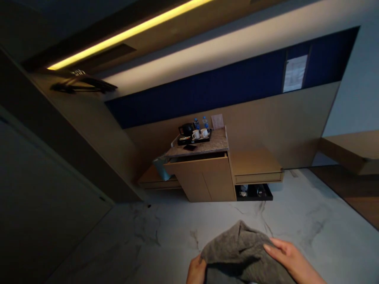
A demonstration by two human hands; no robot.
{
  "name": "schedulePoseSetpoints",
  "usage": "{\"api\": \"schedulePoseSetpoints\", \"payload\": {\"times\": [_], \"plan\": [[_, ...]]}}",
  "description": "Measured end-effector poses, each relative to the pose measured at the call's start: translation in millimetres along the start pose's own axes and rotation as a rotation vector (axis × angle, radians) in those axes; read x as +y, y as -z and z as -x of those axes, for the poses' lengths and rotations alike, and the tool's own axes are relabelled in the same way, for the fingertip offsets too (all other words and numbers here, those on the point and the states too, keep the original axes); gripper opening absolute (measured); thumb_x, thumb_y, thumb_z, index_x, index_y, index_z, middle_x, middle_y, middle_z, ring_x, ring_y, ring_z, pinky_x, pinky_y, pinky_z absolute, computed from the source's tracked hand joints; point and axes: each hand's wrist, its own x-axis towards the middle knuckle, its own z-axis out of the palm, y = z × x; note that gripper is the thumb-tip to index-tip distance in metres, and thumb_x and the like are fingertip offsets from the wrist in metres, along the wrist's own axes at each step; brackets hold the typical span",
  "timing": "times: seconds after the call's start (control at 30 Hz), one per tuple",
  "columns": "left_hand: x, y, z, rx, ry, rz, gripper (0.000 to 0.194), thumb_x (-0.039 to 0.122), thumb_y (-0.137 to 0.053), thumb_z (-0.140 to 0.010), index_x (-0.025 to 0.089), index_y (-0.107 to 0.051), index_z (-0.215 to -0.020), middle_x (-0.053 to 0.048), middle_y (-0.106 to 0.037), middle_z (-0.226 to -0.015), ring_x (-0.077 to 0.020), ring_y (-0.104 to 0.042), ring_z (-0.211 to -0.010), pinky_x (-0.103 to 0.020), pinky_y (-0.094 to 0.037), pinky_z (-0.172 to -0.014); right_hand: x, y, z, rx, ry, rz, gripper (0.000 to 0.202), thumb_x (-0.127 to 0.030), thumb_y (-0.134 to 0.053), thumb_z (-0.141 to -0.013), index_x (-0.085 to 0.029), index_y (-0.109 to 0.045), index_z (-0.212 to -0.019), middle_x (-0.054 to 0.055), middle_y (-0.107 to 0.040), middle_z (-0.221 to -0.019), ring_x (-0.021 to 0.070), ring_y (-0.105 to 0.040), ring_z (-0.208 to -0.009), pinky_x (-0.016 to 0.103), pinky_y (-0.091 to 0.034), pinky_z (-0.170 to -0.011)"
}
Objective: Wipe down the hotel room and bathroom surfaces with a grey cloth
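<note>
A grey-brown piece of cloth point(241, 242), perhaps a garment, hangs in folds between my two hands at the bottom of the view. My left hand point(196, 269) grips its left edge, with the fingers mostly hidden by the fabric. On the other side my right hand point(286, 256) pinches the right edge, thumb on top. Between the hands the cloth rises to a peak, and a dark opening shows below it. Its lower part runs out of the frame.
Ahead stands a wooden cabinet point(204, 177) with its top drawer slightly out. On it is a black tray point(180, 142) with a kettle point(187, 129), mugs and bottles. Low shelves flank it, with another tray point(269, 193) on the floor. Hangers point(85, 85) hang upper left.
</note>
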Motion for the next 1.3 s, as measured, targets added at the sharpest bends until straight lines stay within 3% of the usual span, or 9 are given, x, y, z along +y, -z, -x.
{"api": "schedulePoseSetpoints", "payload": {"times": [0.1,0.33,0.53,0.7,0.8,0.9,1.07,1.2,1.3], "plan": [[38,0.4,-57,-0.030,-0.013,0.136,0.061,0.070,-0.068,-0.053,0.014,-0.073,-0.076,-0.009,-0.071,-0.073,-0.0284,-0.066,-0.084,-0.036,-0.050,-0.081,-22,11,-58,0.014,-0.001,0.013,0.038,-0.053,-0.071,-0.082,-0.020,-0.073,-0.102,0.005,-0.070,-0.094,0.0269,-0.064,-0.092,0.031,-0.052,-0.081],[171,3.7,-163,-0.088,-0.141,0.267,0.043,0.051,-0.070,-0.063,0.014,-0.073,-0.086,-0.008,-0.073,-0.084,-0.0245,-0.066,-0.089,-0.033,-0.050,-0.084,-62,33,-165,0.155,-0.050,-0.149,0.042,-0.054,-0.078,-0.076,-0.019,-0.073,-0.099,0.005,-0.070,-0.095,0.0298,-0.061,-0.103,0.034,-0.052,-0.087],[260,10.5,-248,-0.092,-0.180,0.405,0.032,0.035,-0.074,-0.058,0.012,-0.072,-0.080,-0.009,-0.074,-0.084,-0.0235,-0.067,-0.086,-0.033,-0.051,-0.080,-97,48,-248,0.141,-0.088,-0.254,0.038,-0.046,-0.078,-0.079,-0.016,-0.071,-0.103,0.007,-0.070,-0.095,0.0254,-0.066,-0.091,0.026,-0.054,-0.068],[373,-2.4,-334,-0.010,-0.527,0.457,0.031,0.032,-0.071,-0.065,0.013,-0.068,-0.089,-0.005,-0.072,-0.090,-0.0205,-0.066,-0.089,-0.031,-0.050,-0.084,-186,62,-358,0.142,0.126,-0.232,0.052,-0.044,-0.081,-0.076,-0.015,-0.061,-0.115,0.008,-0.068,-0.107,0.0261,-0.062,-0.103,0.031,-0.054,-0.082],[426,-15.8,-401,0.081,-0.731,0.387,0.035,0.038,-0.064,-0.074,0.015,-0.064,-0.101,-0.006,-0.070,-0.105,-0.0207,-0.064,-0.100,-0.034,-0.048,-0.092,-217,87,-430,0.133,0.306,-0.023,0.071,-0.053,-0.076,-0.076,-0.017,-0.047,-0.130,0.011,-0.057,-0.127,0.0277,-0.052,-0.118,0.039,-0.049,-0.097],[436,-30.4,-471,0.220,-0.751,0.054,0.042,0.036,-0.060,-0.077,0.013,-0.060,-0.112,-0.012,-0.067,-0.114,-0.0252,-0.060,-0.111,-0.041,-0.043,-0.101,-209,133,-482,0.243,0.327,0.119,0.090,-0.065,-0.075,-0.067,-0.016,-0.041,-0.134,0.016,-0.052,-0.132,0.0293,-0.047,-0.123,0.044,-0.040,-0.106],[374,-68.3,-539,0.245,-0.703,-0.616,0.071,0.036,-0.055,-0.084,0.007,-0.032,-0.144,-0.021,-0.043,-0.143,-0.0286,-0.042,-0.133,-0.045,-0.032,-0.113,-147,220,-499,0.263,-0.026,0.166,0.071,-0.063,-0.076,-0.062,-0.013,-0.061,-0.111,0.019,-0.063,-0.114,0.0359,-0.056,-0.112,0.051,-0.045,-0.098],[337,-114.2,-572,0.104,-0.573,-1.076,0.076,0.054,-0.053,-0.083,0.013,-0.035,-0.145,-0.020,-0.028,-0.153,-0.0419,-0.025,-0.140,-0.058,-0.022,-0.114,-122,249,-498,0.315,-0.104,0.108,0.057,-0.062,-0.067,-0.072,-0.016,-0.067,-0.106,0.013,-0.069,-0.102,0.0311,-0.063,-0.098,0.044,-0.051,-0.088],[347,-139.5,-621,0.124,-0.588,-1.232,0.063,0.048,-0.049,-0.088,0.021,-0.040,-0.144,-0.013,-0.023,-0.156,-0.0421,-0.021,-0.141,-0.058,-0.021,-0.115,-119,264,-511,0.323,-0.145,0.093,0.054,-0.062,-0.069,-0.071,-0.019,-0.069,-0.105,0.010,-0.069,-0.102,0.0310,-0.063,-0.098,0.043,-0.051,-0.089]]}}
